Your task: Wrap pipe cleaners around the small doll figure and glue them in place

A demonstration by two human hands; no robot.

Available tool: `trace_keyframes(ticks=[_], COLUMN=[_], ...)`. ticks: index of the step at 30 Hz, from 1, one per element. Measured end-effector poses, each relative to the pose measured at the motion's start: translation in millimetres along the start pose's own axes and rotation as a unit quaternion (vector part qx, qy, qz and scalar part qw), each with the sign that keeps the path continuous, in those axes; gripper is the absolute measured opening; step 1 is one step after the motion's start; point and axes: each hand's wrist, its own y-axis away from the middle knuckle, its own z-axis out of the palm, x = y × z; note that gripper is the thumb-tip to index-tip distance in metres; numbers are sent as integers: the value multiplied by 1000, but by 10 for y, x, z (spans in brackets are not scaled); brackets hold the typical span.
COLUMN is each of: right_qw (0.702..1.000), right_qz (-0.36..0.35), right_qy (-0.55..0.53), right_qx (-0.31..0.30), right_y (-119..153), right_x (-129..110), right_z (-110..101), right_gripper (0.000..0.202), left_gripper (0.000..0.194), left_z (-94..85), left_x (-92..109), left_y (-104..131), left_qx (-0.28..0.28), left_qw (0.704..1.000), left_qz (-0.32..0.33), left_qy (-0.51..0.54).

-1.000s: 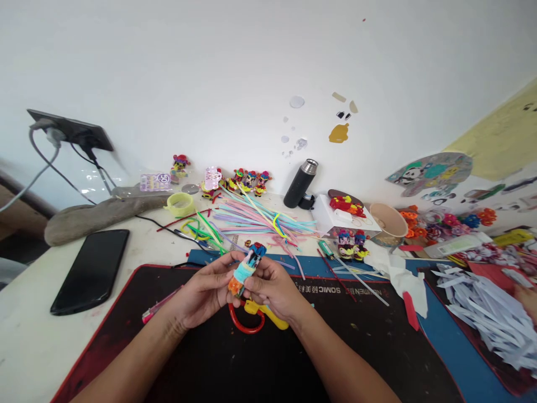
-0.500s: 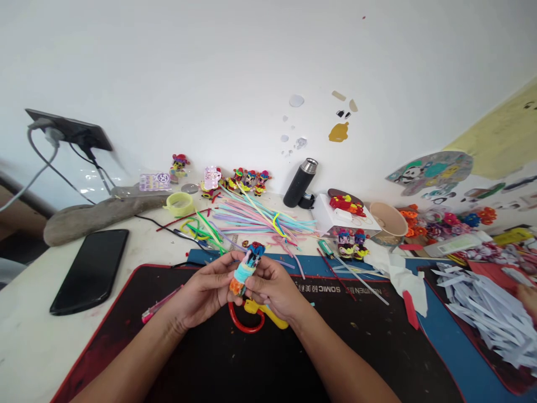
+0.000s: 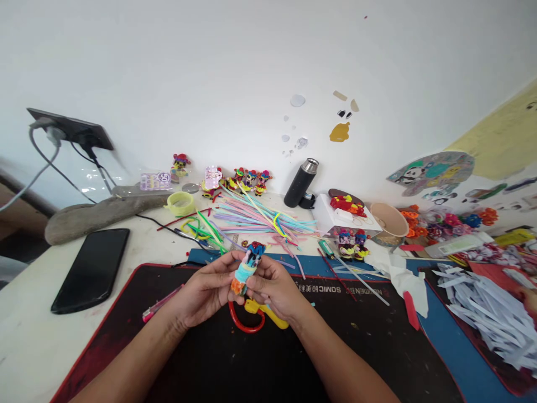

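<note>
Between my two hands is a small pipe-cleaner doll (image 3: pixel 246 271), slightly tilted, with a light blue body, an orange lower end and a dark blue and red head. My left hand (image 3: pixel 213 286) grips its left side, thumb across the front. On the other side my right hand (image 3: pixel 271 286) pinches the lower body between thumb and fingers. Scissors with a red loop (image 3: pixel 247 329) and a yellow handle (image 3: pixel 273 316) lie on the black mat (image 3: pixel 251 369) under the hands; their blades are hidden. A pink pen-like tool (image 3: pixel 161 304) rests by my left wrist.
Behind the mat lies a bundle of pastel pipe cleaners (image 3: pixel 260 215). Several finished dolls (image 3: pixel 250 182) stand along the wall near a black thermos (image 3: pixel 301 183). A phone (image 3: pixel 91 270) is at left. Paper strips (image 3: pixel 490 313) pile up at right, where another person's hand (image 3: pixel 529 299) shows.
Almost nothing differs. Both hands keep the doll in nearly the same place, and the view has shifted very slightly.
</note>
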Motion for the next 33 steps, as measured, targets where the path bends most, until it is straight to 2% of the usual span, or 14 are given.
trace_keyframes(ticks=[11, 14, 16, 19, 21, 26, 33], right_qw=[1000, 1000, 1000, 1000, 999, 999, 998], right_qz=[-2, -4, -4, -14, -21, -14, -1], right_qy=[-5, -2, -5, -16, -22, -34, -57], right_qx=[-8, -14, -8, -6, -15, -18, -10], right_y=[1, 0, 1, 9, 16, 45, 87], right_x=[3, 4, -4, -25, -37, -62, -96], right_z=[-1, 2, 15, 34, 30, -30, -72], right_gripper=[39, 38, 43, 43, 39, 43, 45], left_gripper=[29, 26, 22, 16, 18, 26, 26], left_z=[-10, -2, 0, -8, -14, -11, 25], left_x=[-7, -7, -10, -13, -8, 32, 46], left_y=[-7, -23, -39, -71, -89, -97, -75], left_qx=[10, 36, 77, 156, 180, 192, 195], left_qw=[1000, 999, 997, 985, 977, 967, 957], left_qz=[-2, -14, -12, 30, 60, 104, 126], left_qy=[1, -6, -20, -66, -102, -134, -172])
